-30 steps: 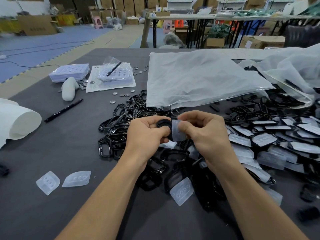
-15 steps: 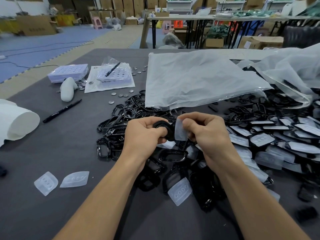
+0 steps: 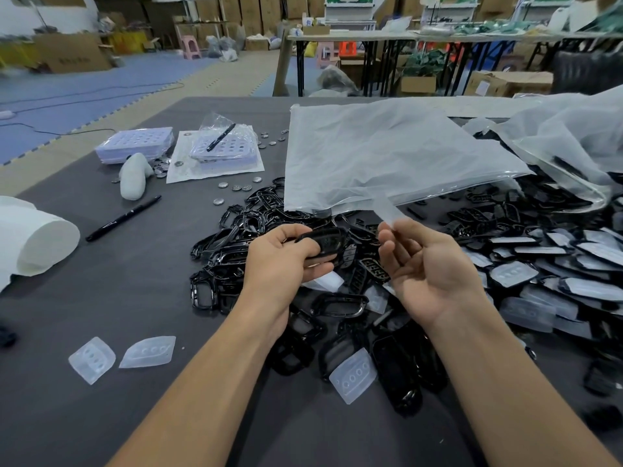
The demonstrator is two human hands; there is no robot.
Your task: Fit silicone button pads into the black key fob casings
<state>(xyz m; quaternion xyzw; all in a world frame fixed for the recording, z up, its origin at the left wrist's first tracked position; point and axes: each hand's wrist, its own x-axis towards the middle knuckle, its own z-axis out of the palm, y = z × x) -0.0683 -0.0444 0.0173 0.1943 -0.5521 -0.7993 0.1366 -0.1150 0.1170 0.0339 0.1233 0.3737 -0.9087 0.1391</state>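
So my left hand [image 3: 283, 261] grips a stiff black casing [image 3: 323, 242] over the pile, and my right hand [image 3: 435, 271] pinches a silicone pad [image 3: 391, 212] just right of it, which looks light and floppy, so I'd hold it by the edges.

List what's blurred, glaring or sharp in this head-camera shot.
Head view: the silicone pad pinched by the right hand is smeared by motion blur; the black casing in the left hand reads sharp. Head view: glints run along the plastic bag's front edge; top corners look smeared; light is soft, shadows faint.
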